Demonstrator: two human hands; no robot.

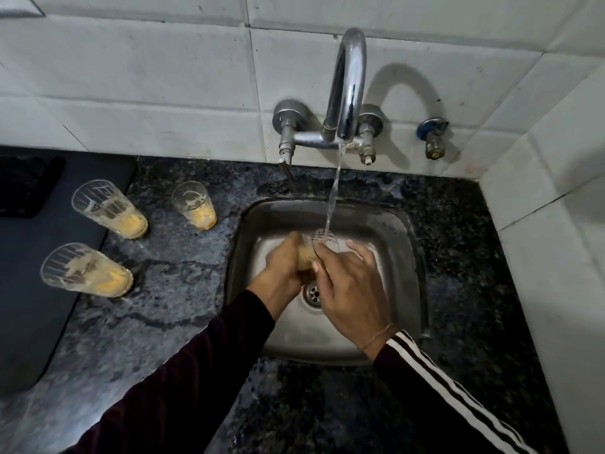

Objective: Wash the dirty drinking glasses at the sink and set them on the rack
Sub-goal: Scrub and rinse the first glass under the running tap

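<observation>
Over the steel sink [402, 244] my left hand [284, 263] grips the base of a drinking glass [319, 245] tipped toward the right, its rim under the stream from the tap [348, 90]. My right hand [348, 283] is at the glass's mouth with its fingers spread; how far they reach inside is hidden. Three dirty glasses with yellow residue stand on the left: one [109, 208] at the back left, one [193, 204] nearer the sink, one [86, 270] in front.
Dark granite counter [170, 290] surrounds the sink. A dark mat [29, 290] lies at the left under two of the glasses. A drain [312, 293] sits in the basin's middle. White tiled walls rise behind and on the right, with a small valve [433, 139] beside the tap.
</observation>
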